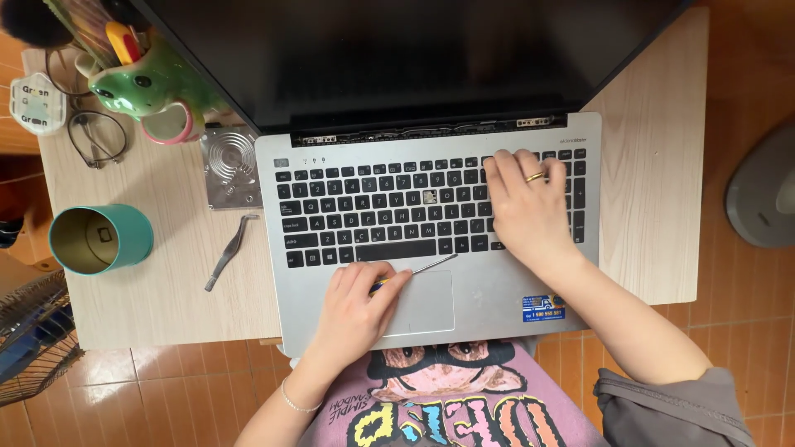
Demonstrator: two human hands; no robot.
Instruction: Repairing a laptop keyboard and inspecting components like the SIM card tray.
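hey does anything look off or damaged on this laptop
Yes. One key is missing from the laptop keyboard: a pale bare socket sits among the black keys, mid-board. The hinge strip below the screen looks uncovered, with wiring and metal parts showing. The left hand holds a screwdriver over the palm rest; the right hand rests on the keys.

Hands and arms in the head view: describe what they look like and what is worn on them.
Both forearms are bare, with no sleeves reaching them. The left hand has a thin beaded bracelet at the wrist. The right hand wears a gold ring on one finger. No gloves, no watch. A pink printed shirt shows at the bottom edge.
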